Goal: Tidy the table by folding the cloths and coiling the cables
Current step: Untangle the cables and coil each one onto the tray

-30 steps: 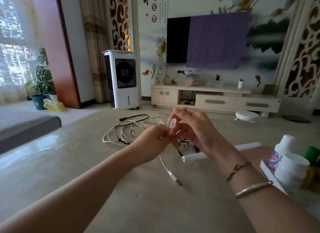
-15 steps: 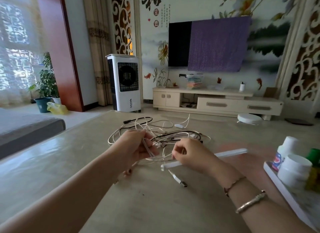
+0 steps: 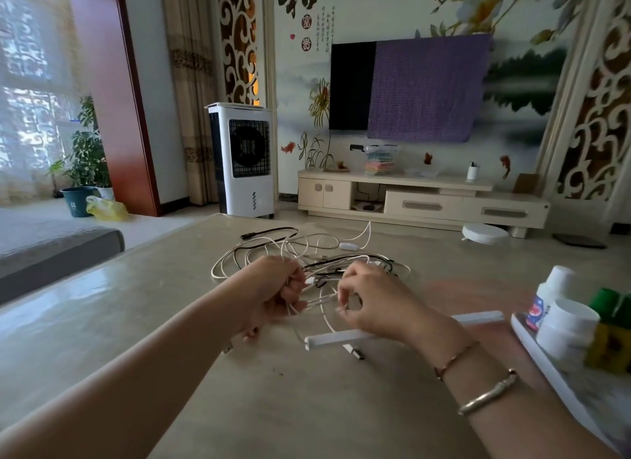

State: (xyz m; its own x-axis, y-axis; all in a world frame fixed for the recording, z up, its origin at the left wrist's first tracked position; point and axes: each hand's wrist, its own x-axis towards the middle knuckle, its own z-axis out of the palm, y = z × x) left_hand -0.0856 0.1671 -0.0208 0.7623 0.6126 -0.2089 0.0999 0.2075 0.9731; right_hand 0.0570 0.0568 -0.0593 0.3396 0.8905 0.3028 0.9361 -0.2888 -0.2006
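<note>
Right hand [image 3: 372,301] drawn nearer left hand [image 3: 273,294], both fingers gripping thin white cable [image 3: 324,308].

left hand [image 3: 273,293] gripping white cable loops [image 3: 297,250], right hand [image 3: 372,301] pinching a strand

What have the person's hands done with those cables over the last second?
Both hands came down from mid-air to the cable tangle. The left hand now grips a bunch of white cable; the right hand pinches a strand beside it. The white stick and bottles stayed put.

tray [image 3: 532,351] cut off at right edge, bottles [image 3: 565,332] blurred
</note>
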